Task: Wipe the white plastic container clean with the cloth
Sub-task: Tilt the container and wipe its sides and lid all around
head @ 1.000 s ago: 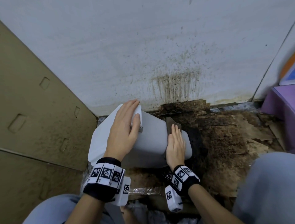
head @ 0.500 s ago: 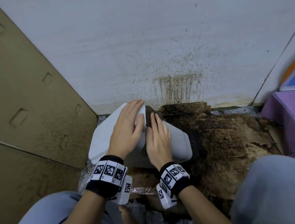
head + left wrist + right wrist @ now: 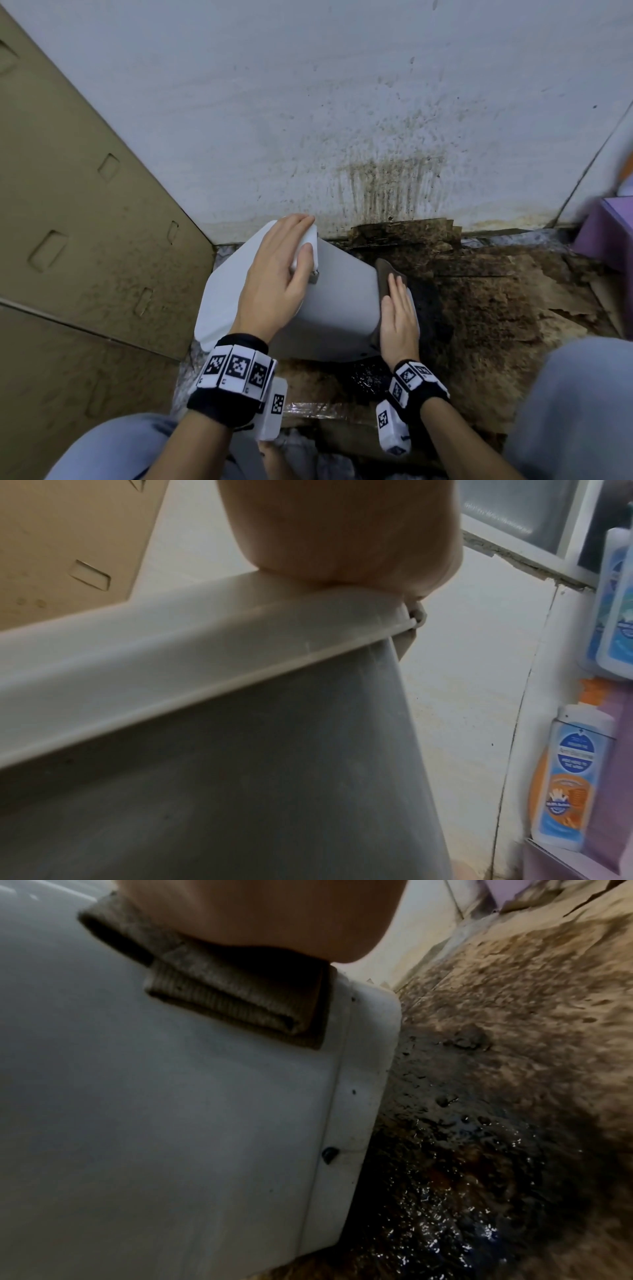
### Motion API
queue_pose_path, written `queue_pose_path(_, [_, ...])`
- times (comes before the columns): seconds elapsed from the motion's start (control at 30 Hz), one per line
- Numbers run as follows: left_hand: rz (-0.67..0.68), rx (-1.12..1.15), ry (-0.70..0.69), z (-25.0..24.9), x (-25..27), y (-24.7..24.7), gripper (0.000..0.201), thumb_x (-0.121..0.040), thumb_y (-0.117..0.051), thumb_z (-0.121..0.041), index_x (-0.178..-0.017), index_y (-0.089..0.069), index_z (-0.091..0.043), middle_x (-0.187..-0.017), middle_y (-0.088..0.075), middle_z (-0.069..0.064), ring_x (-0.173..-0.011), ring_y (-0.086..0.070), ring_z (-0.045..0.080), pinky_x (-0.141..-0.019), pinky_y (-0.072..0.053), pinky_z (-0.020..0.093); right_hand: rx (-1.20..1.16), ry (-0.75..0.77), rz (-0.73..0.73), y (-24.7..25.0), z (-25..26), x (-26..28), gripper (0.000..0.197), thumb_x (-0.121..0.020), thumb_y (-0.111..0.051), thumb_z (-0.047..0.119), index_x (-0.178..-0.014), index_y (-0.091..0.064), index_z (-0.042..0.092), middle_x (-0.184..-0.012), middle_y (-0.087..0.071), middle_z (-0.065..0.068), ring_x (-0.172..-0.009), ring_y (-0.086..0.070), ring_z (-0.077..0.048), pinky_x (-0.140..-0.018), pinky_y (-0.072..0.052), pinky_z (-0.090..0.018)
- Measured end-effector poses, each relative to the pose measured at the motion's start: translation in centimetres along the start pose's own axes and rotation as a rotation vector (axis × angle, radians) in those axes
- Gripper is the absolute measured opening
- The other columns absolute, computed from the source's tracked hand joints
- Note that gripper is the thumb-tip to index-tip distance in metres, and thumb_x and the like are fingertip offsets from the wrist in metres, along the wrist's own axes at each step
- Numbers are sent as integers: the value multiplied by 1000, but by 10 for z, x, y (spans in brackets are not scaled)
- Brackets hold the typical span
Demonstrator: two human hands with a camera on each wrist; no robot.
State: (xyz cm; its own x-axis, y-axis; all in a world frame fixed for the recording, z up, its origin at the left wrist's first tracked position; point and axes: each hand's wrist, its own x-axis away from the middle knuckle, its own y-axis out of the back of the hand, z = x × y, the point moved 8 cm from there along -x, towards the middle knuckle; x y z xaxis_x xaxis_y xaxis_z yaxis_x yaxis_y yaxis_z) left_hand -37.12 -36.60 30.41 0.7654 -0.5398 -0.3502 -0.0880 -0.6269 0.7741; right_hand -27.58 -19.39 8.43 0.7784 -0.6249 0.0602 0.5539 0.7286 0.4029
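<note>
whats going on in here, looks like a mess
A person is wiping a white plastic container that lies tipped on its side on filthy, wet cardboard. The left hand grips its rim to steady it, while the right hand presses a folded brown cloth flat against its side near the base.

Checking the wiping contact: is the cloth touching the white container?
Touching. The right wrist view shows the folded cloth lying flat against the container wall, pressed by the right hand.

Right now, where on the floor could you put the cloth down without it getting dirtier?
Hardly anywhere. Right of the white container, where the right hand presses the cloth, the floor is wet black grime, then stained cardboard. The left hand grips the rim. Leftward, the tan cardboard panel crowds in.
</note>
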Motion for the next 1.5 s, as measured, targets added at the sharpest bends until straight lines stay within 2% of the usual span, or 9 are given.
queue_pose_path(0.07, [1, -4, -2, 0, -1, -1, 45, -111, -36, -33, -151, -51, -21, -158, -46, -7, -152, -31, 6, -123, -26, 29, 7, -30, 9, 0, -1, -1, 63, -99, -22, 45, -158, -28, 24, -168, -17, 6, -154, -10, -6, -118, 1, -11])
queue_pose_path(0.23, [-1, -23, 3, 3, -1, 0, 47, -109, -35, -34, -151, -50, -20, -159, -45, -5, -152, -32, 9, -123, -29, 34, 63, -42, 7, -10, 10, -3, 68, -97, -12, 44, -160, -20, 20, -168, -13, 4, -156, -7, -11, -127, -4, -32])
queue_pose_path(0.3, [-1, -26, 0, 2, -2, -1, 47, -109, -34, -34, -150, -50, -19, -159, -46, -3, -151, -33, 10, -123, -29, 35, 73, 5, -1, -15, 30, 0, 67, -98, -10, 42, -160, -18, 19, -168, -12, 5, -156, -6, -10, -127, -5, -34])
queue_pose_path(0.5, [-3, -27, -17, 2, -3, -4, 48, -109, -34, -35, -150, -51, -17, -158, -48, -1, -151, -34, 13, -124, -29, 37, -81, 303, 83, -34, 139, 28, 63, -101, -10, 47, -160, -16, 27, -167, -8, 15, -152, 1, 5, -124, 2, -22])
queue_pose_path(0.7, [-13, -6, -31, 5, 2, 1, 47, -109, -36, -34, -150, -52, -17, -157, -49, 0, -151, -36, 14, -122, -32, 41, 3, 490, 34, -29, 135, 27, 54, -107, -23, 33, -159, -26, 20, -167, -21, 6, -155, -15, -9, -125, -22, -42])
queue_pose_path(0.83, [-14, 9, -32, 7, 4, 3, 47, -109, -36, -33, -149, -52, -17, -157, -49, -1, -151, -37, 15, -121, -33, 44, -11, 404, -17, -19, 86, 17, 54, -107, -23, 35, -157, -31, 20, -165, -27, 7, -153, -21, -9, -123, -26, -42])
queue_pose_path(1.0, [-1, 22, -18, 7, 5, 4, 46, -109, -35, -32, -150, -51, -18, -157, -48, -2, -151, -35, 14, -121, -32, 45, 14, 180, -18, -5, 14, 3, 61, -103, -18, 47, -158, -29, 22, -165, -24, 8, -153, -16, -5, -126, -17, -36])
queue_pose_path(1.13, [0, 20, -11, 8, 4, 3, 46, -109, -36, -33, -150, -51, -20, -158, -47, -4, -151, -35, 12, -122, -32, 45, 10, -45, 3, 4, -30, -4, 63, -100, -21, 45, -159, -25, 25, -168, -17, 6, -155, -13, -10, -126, -10, -32])
queue_pose_path(1.5, [-19, 28, -4, 8, 5, 5, 47, -108, -35, -34, -150, -52, -20, -157, -47, -3, -151, -35, 13, -122, -32, 46, 33, -40, -24, -2, -2, 1, 63, -99, -19, 38, -159, -24, 20, -168, -17, 4, -155, -11, -11, -126, -5, -30])
